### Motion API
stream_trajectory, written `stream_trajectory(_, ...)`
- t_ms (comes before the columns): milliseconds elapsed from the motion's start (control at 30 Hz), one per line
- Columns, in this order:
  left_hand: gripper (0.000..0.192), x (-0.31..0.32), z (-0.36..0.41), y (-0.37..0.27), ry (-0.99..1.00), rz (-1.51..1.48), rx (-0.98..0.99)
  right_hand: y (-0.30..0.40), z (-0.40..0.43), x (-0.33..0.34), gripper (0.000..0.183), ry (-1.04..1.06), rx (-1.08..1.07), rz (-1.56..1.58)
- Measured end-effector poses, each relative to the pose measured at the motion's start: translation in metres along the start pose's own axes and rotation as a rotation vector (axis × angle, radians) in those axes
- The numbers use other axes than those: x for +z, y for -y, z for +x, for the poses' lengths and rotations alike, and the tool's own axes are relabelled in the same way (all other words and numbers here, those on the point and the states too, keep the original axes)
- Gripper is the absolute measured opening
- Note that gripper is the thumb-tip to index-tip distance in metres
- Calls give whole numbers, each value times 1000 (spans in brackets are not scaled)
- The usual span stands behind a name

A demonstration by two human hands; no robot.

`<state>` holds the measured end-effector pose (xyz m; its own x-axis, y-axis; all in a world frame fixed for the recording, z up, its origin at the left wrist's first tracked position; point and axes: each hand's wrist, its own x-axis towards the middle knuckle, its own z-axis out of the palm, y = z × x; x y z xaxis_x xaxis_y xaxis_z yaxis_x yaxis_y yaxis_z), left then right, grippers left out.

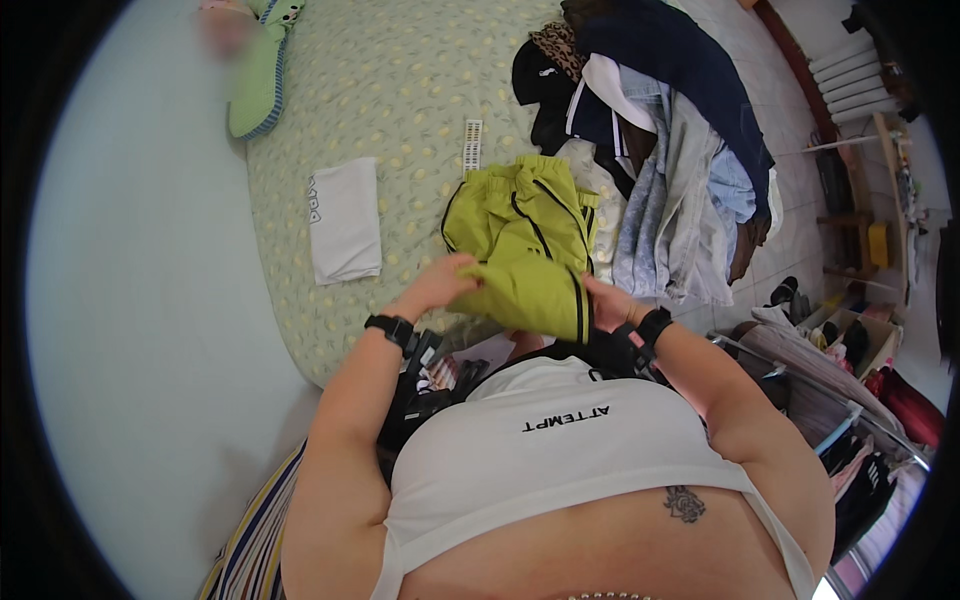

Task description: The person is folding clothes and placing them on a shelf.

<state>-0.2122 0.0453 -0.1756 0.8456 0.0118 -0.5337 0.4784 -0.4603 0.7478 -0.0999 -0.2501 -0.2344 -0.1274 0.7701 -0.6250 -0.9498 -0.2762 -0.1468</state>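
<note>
A lime-green garment with black piping and elastic edges (510, 217) lies before me on the patterned bed sheet (405, 90). My left hand (450, 281) grips its near left edge, and my right hand (607, 300) pinches the near right corner beside a black stripe. The near part between my hands is lifted and folded over, slightly blurred. Further left lies a white folded cloth item with dark print (346, 221). A narrow printed strip (472, 145) rests just beyond the green garment.
Piled clothes, with a dark navy garment (675, 60) and light denim (690, 202), cover the bed's right side. A green plush item (259, 90) lies at the far left by the pale wall (142, 225). A metal clothes rack (892, 435) stands at right.
</note>
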Motion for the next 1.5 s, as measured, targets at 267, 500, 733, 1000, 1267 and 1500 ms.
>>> stream_trajectory(267, 53, -39, 107, -26, -457, -445, -115, 90, 18, 4, 79, -166, -818, -459)
stream_trajectory(500, 65, -16, 110, 8, -351, -307, -12, 107, 55, -28, 97, -496, -746, -895)
stream_trajectory(733, 44, 8, 63, 45, -180, -429, -253, 112, 77, -22, 81, -320, -619, -1093)
stream_trajectory(1000, 39, 23, 102, 51, -490, 219, -202, 96, 84, -45, 73, -608, -352, -928)
stream_trajectory(1267, 83, 9, 136, 52, -364, 45, -447, 66, 76, -64, 100, -745, -673, -777)
stream_trajectory(1500, 57, -12, 121, 20, 140, -498, -399, 88, 66, -44, 38, -720, -382, -757)
